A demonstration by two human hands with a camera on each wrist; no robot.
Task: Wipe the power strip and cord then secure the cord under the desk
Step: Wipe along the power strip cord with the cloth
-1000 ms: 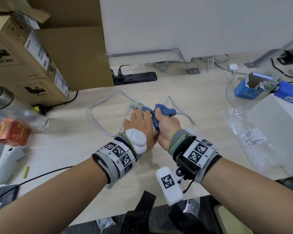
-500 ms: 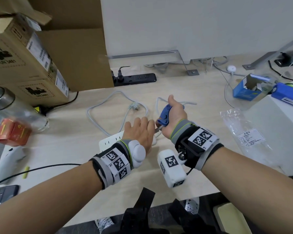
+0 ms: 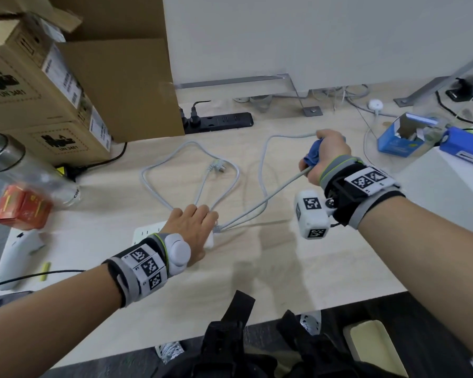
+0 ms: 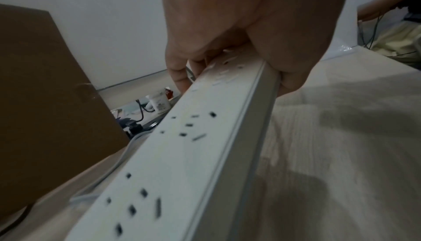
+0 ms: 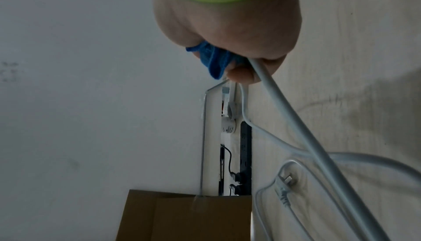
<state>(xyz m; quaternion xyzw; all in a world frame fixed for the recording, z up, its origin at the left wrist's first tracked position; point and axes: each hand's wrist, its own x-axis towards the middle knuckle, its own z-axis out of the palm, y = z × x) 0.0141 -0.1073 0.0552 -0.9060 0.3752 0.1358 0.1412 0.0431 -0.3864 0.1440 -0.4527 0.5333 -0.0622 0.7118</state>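
Note:
A white power strip [image 3: 148,231] [image 4: 182,154] lies on the light wooden desk [image 3: 257,282]. My left hand [image 3: 195,227] [image 4: 227,46] grips its cord end, fingers over one side and thumb on the other. Its grey cord [image 3: 260,205] [image 5: 296,122] runs taut up to my right hand [image 3: 321,156] [image 5: 227,28], which is closed round the cord through a blue cloth [image 3: 311,155] [image 5: 214,61]. Beyond the hand the cord loops across the desk to its plug [image 3: 216,167] [image 5: 287,180].
Cardboard boxes [image 3: 66,85] stand at the back left beside a black power strip [image 3: 219,121]. A bottle [image 3: 25,170] and a red box [image 3: 19,207] sit at the left. A blue box [image 3: 402,137] and a white block [image 3: 448,192] are at the right.
My right hand has slid the cloth along the cord, up and to the right, away from my left hand. The cord is now stretched between them. My left hand stays on the power strip.

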